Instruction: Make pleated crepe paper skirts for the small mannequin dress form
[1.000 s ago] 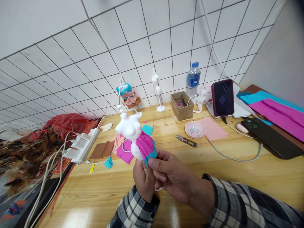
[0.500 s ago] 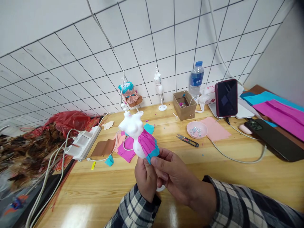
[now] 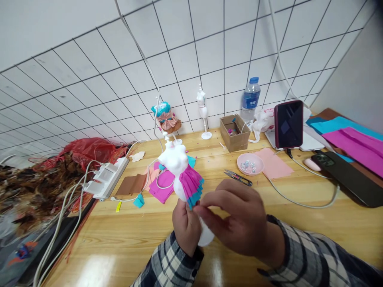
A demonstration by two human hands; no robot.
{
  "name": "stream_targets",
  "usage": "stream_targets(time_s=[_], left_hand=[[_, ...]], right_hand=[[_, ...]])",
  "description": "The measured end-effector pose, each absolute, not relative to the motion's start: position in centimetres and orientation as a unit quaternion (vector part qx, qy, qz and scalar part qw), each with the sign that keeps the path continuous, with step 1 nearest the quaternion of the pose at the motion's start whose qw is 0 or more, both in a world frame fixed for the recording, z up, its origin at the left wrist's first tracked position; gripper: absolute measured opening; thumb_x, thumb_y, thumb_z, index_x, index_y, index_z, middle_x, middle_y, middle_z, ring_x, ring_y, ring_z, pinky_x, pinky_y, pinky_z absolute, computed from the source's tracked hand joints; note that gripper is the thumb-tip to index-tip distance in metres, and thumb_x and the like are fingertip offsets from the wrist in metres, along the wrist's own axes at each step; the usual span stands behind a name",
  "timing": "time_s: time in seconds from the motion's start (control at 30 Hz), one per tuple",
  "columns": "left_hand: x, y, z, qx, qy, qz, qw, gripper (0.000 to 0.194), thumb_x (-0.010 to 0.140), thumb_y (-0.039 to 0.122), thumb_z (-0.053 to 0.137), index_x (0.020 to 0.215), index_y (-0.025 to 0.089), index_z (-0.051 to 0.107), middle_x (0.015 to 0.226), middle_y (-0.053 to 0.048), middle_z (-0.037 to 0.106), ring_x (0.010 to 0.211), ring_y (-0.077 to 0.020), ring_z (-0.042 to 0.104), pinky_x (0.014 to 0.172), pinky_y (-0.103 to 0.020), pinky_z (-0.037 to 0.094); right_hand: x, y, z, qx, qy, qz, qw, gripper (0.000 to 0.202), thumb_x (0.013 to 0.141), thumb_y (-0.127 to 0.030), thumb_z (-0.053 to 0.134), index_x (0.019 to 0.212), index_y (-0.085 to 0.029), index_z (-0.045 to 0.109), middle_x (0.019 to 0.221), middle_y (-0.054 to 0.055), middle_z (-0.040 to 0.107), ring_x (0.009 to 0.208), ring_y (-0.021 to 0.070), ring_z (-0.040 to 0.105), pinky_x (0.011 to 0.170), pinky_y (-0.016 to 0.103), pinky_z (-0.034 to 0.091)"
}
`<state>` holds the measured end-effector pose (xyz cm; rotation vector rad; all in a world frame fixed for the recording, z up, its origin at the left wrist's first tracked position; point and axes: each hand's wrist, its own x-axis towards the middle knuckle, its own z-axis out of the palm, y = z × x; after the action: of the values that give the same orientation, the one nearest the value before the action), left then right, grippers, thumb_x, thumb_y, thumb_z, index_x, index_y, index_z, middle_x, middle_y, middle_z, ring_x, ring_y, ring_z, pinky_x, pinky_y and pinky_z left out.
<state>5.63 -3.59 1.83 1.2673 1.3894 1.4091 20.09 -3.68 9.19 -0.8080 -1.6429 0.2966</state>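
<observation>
Since half a second ago the right hand [image 3: 239,217] has risen and turned its back to the camera, fingertips pinching the hem of the pink and teal pleated skirt [image 3: 192,185]. That skirt wraps the white mannequin bust [image 3: 176,161], held tilted above the worktop [image 3: 125,235]. Closed around the bust's stand from below is the left hand [image 3: 186,226]. Beyond lie thread snips [image 3: 237,177], a pink dish [image 3: 250,164] and a cardboard box [image 3: 235,133].

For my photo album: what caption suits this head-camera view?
Two hands, left hand and right hand, hold a white mannequin wearing a pleated pink-and-teal paper skirt.
</observation>
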Motion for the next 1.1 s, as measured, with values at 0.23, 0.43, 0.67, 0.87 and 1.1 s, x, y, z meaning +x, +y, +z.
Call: stream_targets(time_s=[0.23,0.43,0.67,0.87,1.1], left_hand=[[5.5,-3.9,1.6,0.614,0.547,0.489,0.29,0.031,0.086,0.043,0.055,0.066,0.019,0.06,0.058,-0.002,0.056,0.056,-0.0175,0.05,0.057,-0.027,0.037],[5.8,-4.3,1.4,0.611,0.537,0.482,0.325,0.029,0.081,0.042,0.06,0.063,0.02,0.061,0.054,-0.003,0.054,0.058,-0.0203,0.052,0.058,-0.028,0.038],[5.9,-4.3,1.6,0.69,0.508,0.447,0.257,0.038,0.091,0.042,0.047,0.062,0.019,0.058,0.055,-0.003,0.052,0.054,-0.0171,0.047,0.055,-0.028,0.034],[6.3,-4.5,1.7,0.585,0.462,0.457,0.486,0.056,0.09,0.062,0.04,0.057,0.019,0.051,0.05,-0.001,0.048,0.046,-0.0129,0.045,0.047,-0.025,0.034],[3.9,-3.7,2.7,0.403,0.196,0.355,0.821,0.05,0.092,0.057,0.042,0.062,0.018,0.05,0.041,0.008,0.028,0.03,-0.0064,0.028,0.037,-0.019,0.034]], right_hand=[[21.6,-2.4,9.9,-0.397,-0.696,0.029,0.597,0.005,0.085,-0.018,0.068,0.084,-0.022,0.067,0.066,-0.002,0.059,0.058,0.0103,0.051,0.056,0.025,0.041],[21.4,-2.2,9.2,-0.405,-0.7,0.014,0.589,0.004,0.085,-0.024,0.069,0.081,-0.022,0.067,0.069,-0.002,0.062,0.061,0.011,0.054,0.058,0.026,0.042],[21.2,-2.0,9.3,-0.417,-0.671,0.086,0.607,0.008,0.081,-0.019,0.073,0.077,-0.02,0.065,0.068,-0.003,0.06,0.061,0.0099,0.05,0.057,0.024,0.04],[21.5,-2.1,10.2,-0.387,-0.64,0.21,0.63,0.014,0.077,-0.027,0.076,0.08,-0.019,0.064,0.07,-0.003,0.055,0.065,0.0108,0.05,0.058,0.024,0.042],[23.4,-1.6,11.2,-0.403,-0.52,0.273,0.702,0.009,0.09,-0.026,0.058,0.098,-0.022,0.061,0.071,-0.003,0.046,0.057,0.0091,0.041,0.047,0.022,0.032]])
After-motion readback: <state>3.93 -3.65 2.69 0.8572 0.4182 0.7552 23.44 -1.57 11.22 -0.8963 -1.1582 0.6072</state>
